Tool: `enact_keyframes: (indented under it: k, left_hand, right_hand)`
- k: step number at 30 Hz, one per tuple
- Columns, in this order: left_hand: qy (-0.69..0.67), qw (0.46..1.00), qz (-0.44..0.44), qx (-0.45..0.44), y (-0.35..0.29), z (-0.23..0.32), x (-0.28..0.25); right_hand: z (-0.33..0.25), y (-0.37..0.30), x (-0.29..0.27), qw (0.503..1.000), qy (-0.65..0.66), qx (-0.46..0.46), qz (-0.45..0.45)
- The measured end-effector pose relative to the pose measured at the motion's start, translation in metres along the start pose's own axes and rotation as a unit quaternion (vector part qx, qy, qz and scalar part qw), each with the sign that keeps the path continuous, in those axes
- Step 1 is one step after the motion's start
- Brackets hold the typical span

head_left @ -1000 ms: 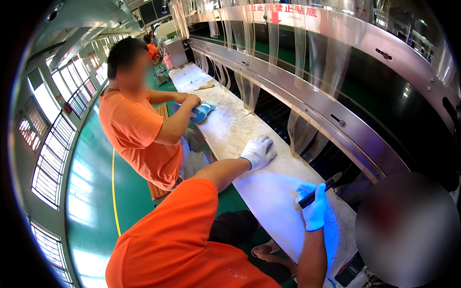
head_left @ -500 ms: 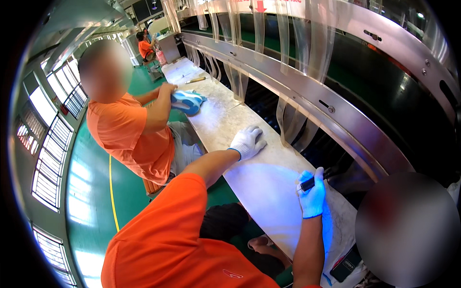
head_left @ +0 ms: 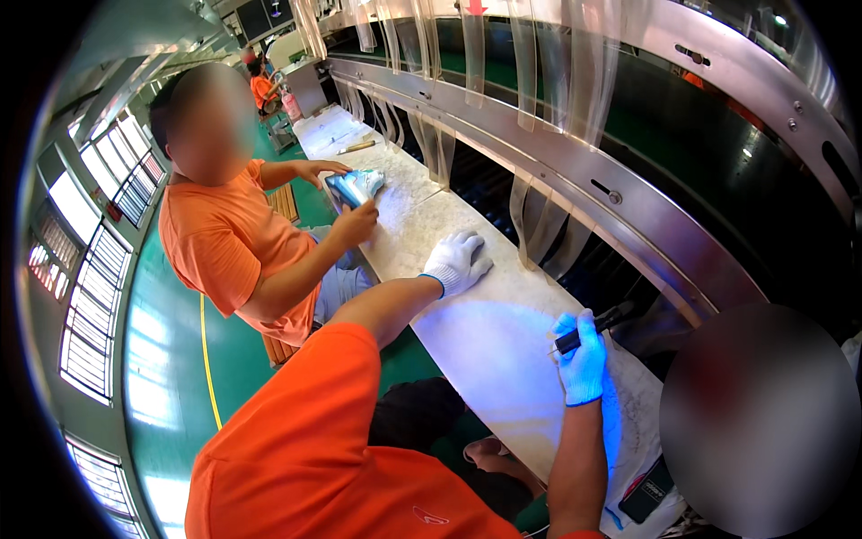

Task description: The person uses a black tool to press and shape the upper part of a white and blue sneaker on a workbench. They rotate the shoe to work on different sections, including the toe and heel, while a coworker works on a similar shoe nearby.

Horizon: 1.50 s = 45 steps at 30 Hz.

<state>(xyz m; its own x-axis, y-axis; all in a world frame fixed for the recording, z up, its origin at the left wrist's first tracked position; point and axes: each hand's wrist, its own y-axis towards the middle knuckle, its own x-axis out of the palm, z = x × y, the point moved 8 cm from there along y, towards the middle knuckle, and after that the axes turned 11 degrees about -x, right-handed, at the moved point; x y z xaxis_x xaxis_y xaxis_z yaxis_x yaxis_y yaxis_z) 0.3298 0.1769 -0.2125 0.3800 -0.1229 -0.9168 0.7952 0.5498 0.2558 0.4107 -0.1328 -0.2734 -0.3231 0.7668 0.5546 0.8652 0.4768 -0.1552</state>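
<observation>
My left hand (head_left: 458,263), in a white knitted glove with a blue cuff edge, lies palm down on the pale bench (head_left: 480,337). Its fingers are slightly bent and apart, with nothing visible in them. My right hand (head_left: 582,368), gloved too, is raised over the bench's right part and closed around a black cylindrical tool (head_left: 569,341). One end of the tool pokes out left of the fingers with a thin tip; the other points up and right. Blue-violet light falls on this glove and on the bench between my hands.
Along the bench's far side runs a metal machine frame (head_left: 615,196) with hanging clear plastic strips (head_left: 588,85). To my left, a seated person (head_left: 242,234) in orange holds a blue-and-white shoe (head_left: 355,187). A wooden-handled tool (head_left: 359,145) and a black phone (head_left: 646,492) lie on the bench.
The seated person has leaned back a little and now has both hands on the shoe, which is turned. My left hand stays on the bench; the tool in my right hand has barely shifted.
</observation>
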Motion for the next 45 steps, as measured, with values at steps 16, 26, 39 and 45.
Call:
enact_keyframes:
  k: [16, 26, 39, 45]
  left_hand:
    - [-0.018, 0.999, -0.04, -0.017, 0.004, 0.002, -0.005]
    - [-0.021, 1.0, -0.021, 0.003, 0.004, 0.001, -0.003]
    - [-0.024, 1.0, -0.015, 0.014, 0.004, 0.0, 0.0]
    - [-0.026, 1.0, 0.001, 0.012, 0.002, -0.003, 0.001]
  right_hand:
    - [0.002, -0.002, 0.001, 0.999, 0.027, -0.013, -0.045]
    - [0.001, -0.005, 0.008, 0.992, -0.053, -0.074, -0.087]
    - [-0.003, -0.013, 0.022, 0.983, -0.09, -0.096, -0.125]
    - [-0.006, -0.015, 0.025, 0.983, -0.11, -0.079, -0.127]
